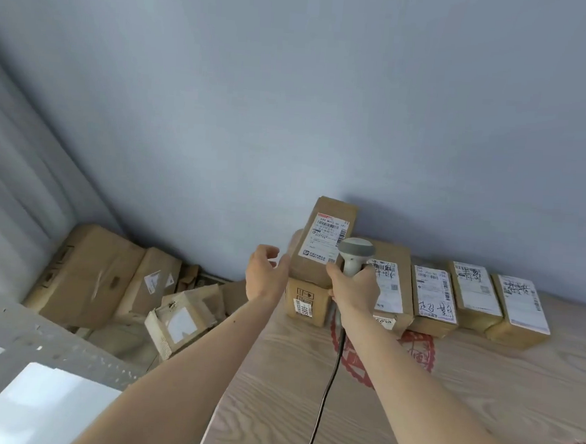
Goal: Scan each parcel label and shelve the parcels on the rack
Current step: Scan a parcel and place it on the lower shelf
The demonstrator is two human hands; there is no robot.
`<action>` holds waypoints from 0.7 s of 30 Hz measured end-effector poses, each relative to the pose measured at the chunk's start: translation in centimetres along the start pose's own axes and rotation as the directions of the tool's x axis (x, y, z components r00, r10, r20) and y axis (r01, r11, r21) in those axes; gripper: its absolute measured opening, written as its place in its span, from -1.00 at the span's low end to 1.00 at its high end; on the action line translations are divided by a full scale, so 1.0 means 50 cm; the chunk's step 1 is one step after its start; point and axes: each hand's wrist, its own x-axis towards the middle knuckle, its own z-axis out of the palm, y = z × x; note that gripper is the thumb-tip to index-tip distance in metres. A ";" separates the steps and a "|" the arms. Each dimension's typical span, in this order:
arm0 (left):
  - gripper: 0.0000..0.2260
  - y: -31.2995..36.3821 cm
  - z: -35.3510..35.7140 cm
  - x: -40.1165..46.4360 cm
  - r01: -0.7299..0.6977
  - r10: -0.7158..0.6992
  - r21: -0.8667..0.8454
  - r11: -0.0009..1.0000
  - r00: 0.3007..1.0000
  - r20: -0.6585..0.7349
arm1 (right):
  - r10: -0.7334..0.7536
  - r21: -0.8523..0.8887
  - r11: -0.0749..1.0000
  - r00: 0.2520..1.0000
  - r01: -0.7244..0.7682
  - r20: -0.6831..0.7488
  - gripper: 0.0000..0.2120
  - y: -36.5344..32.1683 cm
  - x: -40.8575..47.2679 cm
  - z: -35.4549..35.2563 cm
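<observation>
A brown cardboard parcel (324,241) with a white label stands tilted on top of another box (305,303) at the back of the wooden rack top (445,396). My left hand (266,273) hovers just left of it, fingers spread and relaxed, holding nothing. My right hand (354,287) grips the handle of a grey corded barcode scanner (354,254), whose head sits in front of the parcel's lower right corner. To the right, several labelled parcels (434,299) lie in a row along the wall.
A heap of cardboard boxes (116,279) lies on the floor at the left, below the rack top. A grey perforated metal rail (54,337) crosses the lower left. The scanner's black cable (325,395) runs down across the wood. A blue-grey wall stands behind.
</observation>
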 end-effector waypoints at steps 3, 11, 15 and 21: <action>-0.69 0.004 0.026 0.007 0.037 -0.037 0.014 0.999 0.998 0.044 | 0.006 -0.025 1.000 1.000 -0.006 0.009 -0.61 0.014 0.021 0.001; -0.72 0.016 0.054 -0.021 0.068 -0.069 0.017 0.998 0.996 0.059 | -0.004 -0.063 0.998 0.999 0.007 0.048 -0.57 0.032 0.033 -0.001; -0.73 0.018 0.046 -0.058 0.062 -0.062 0.006 0.998 0.997 0.035 | -0.010 -0.053 0.999 0.998 0.013 0.059 -0.53 0.032 0.017 -0.010; -0.69 -0.009 0.001 -0.142 0.067 -0.067 0.001 0.998 0.998 0.006 | -0.007 -0.050 0.999 0.997 0.011 0.080 -0.55 0.055 -0.059 -0.041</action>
